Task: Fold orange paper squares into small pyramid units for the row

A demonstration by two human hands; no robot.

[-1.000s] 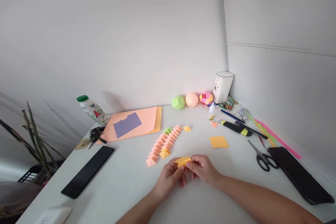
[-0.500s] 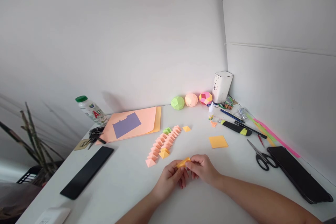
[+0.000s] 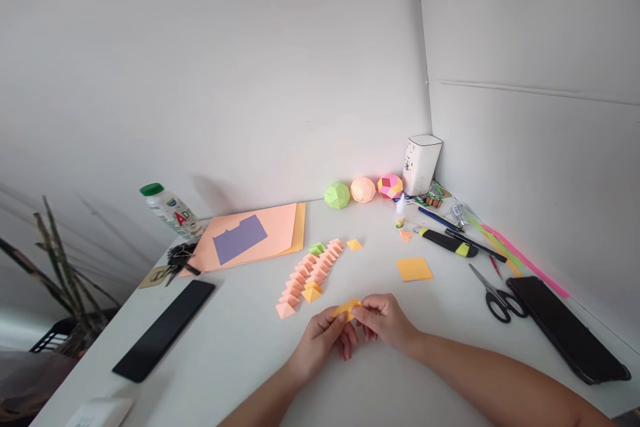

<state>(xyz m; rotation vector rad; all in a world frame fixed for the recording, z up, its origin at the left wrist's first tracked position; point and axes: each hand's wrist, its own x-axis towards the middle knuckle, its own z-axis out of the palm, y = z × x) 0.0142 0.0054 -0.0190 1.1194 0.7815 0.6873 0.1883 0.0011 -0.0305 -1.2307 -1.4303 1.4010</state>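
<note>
The folded paper piece (image 3: 347,310) is yellow-orange, creased into a short thick strip, with its upper face catching the light and one end tipped up a little. It sits right between my two hands, low over the white table (image 3: 235,360) (whether it touches the surface I cannot tell). Just beyond my fingers, slightly to the left, run the rows of folded peach pieces (image 3: 313,267), the nearest of them close to my left knuckles. An orange square sheet (image 3: 415,269) lies beyond and to the right, clear of the grip. The scissors (image 3: 497,293) are well off to the right, and a black slab (image 3: 165,328) is well off to the left, near the table's slanting left edge. Bare tabletop opens on both sides of my forearms and toward me. My left hand (image 3: 320,340) is pinched shut on the left end of the piece. My right hand (image 3: 385,321) is closed on the right end, its other fingers curled under.
</note>
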